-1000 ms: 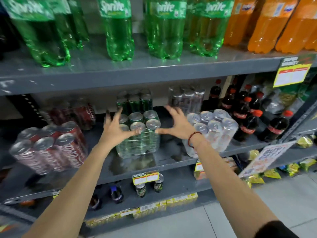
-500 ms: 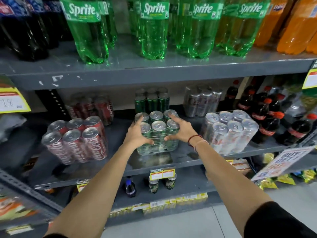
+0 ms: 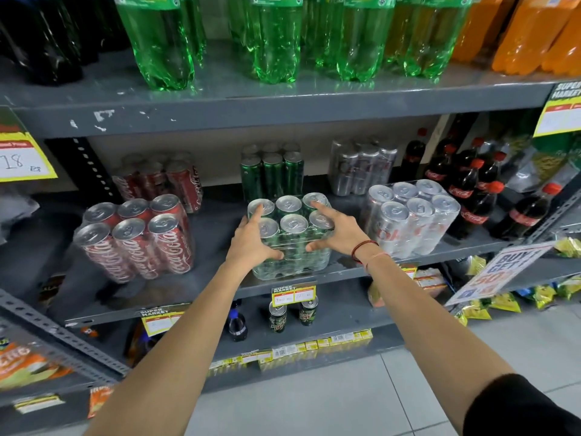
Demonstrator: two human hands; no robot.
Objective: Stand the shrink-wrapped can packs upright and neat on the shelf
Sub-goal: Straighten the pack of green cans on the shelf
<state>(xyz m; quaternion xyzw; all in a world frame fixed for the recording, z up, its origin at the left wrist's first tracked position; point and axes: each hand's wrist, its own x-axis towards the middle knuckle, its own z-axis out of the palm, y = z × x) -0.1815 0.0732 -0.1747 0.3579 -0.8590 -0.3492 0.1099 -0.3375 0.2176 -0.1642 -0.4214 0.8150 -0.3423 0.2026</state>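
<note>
A shrink-wrapped pack of green cans (image 3: 290,243) stands upright at the front middle of the grey shelf (image 3: 213,234). My left hand (image 3: 253,242) grips its left side and my right hand (image 3: 338,229) grips its right side, index fingers resting on the can tops. A red cola can pack (image 3: 135,237) leans tilted to the left of it. A silver can pack (image 3: 412,215) leans tilted to the right. Behind stand three more packs: red (image 3: 160,180), green (image 3: 272,171) and silver (image 3: 361,166), all upright.
Small cola bottles (image 3: 471,190) crowd the shelf's right end. Large green bottles (image 3: 273,39) and orange bottles (image 3: 531,29) fill the shelf above. Loose cans (image 3: 292,313) and price tags sit on the lower shelf. A promo sign (image 3: 500,272) juts out at right.
Both hands went from spread open above the green pack to closed on its two sides. The view has shifted slightly, and the pack now stands upright near the shelf's front.
</note>
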